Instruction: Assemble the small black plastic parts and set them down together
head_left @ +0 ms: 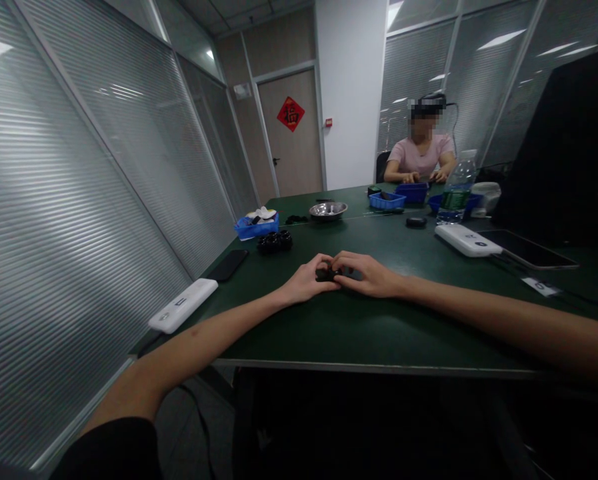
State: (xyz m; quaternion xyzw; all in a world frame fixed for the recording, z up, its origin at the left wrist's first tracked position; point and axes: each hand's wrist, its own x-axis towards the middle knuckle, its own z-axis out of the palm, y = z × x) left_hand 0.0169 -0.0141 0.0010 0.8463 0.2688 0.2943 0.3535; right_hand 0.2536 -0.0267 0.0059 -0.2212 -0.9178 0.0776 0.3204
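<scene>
Both of my hands meet over the middle of the green table (279,333). Between the fingertips sits a small black part (333,274), mostly covered, so its kind cannot be made out. My left hand (309,279) curls thumb and fingers around its left side. From the right, my right hand (369,275) pinches the same part, fingers bent over the top. A greyish flat piece (351,273) shows under the right palm; whether it joins the black part is unclear. Beyond the left hand lies a cluster of shiny black round pieces (275,241).
Left are a white power bank (183,305), a dark phone (229,265) and a blue basket (257,228). Farther back stands a metal bowl (328,212). Right are a water bottle (456,190), another power bank (467,240) and a phone (529,249). A person (423,157) sits across.
</scene>
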